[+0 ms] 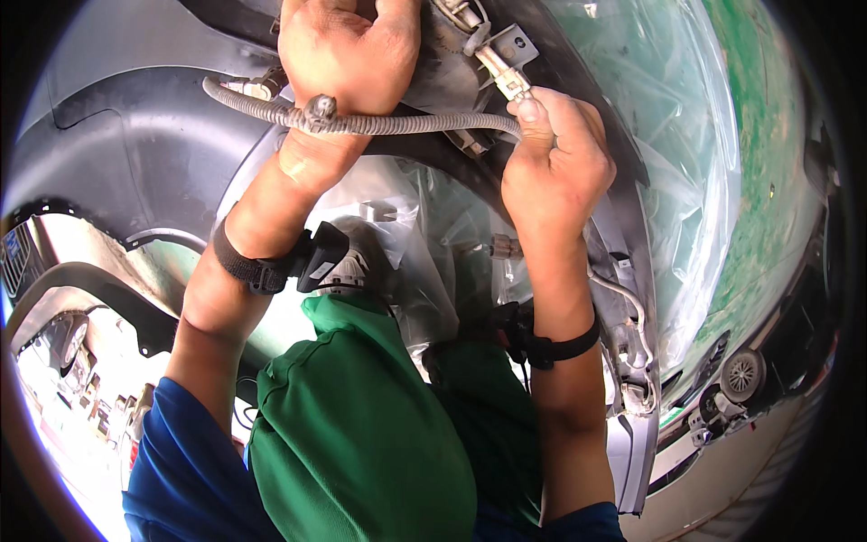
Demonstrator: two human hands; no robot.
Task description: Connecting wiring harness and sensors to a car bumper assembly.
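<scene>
My right hand [562, 161] pinches, between thumb and fingers, a pale wire connector [511, 83] at the inner side of a dark grey car bumper [172, 113]. A grey corrugated wire sleeve [415, 124] runs from that hand leftward across my left wrist, with a clip [321, 109] on it. At the top edge is my left hand [350, 59], its back toward me; the picture cuts off its fingers, so its hold is hidden. A metal bracket [517, 43] sits just above the connector. Beside my right forearm hangs a brownish plug [506, 247].
Clear plastic sheeting [673, 172] lies to the right of the bumper, over a green floor [768, 135]. More wiring [632, 303] runs along the bumper's right side. Another dark curved car part [99, 303] stands at left. A vehicle wheel [742, 375] shows at far right.
</scene>
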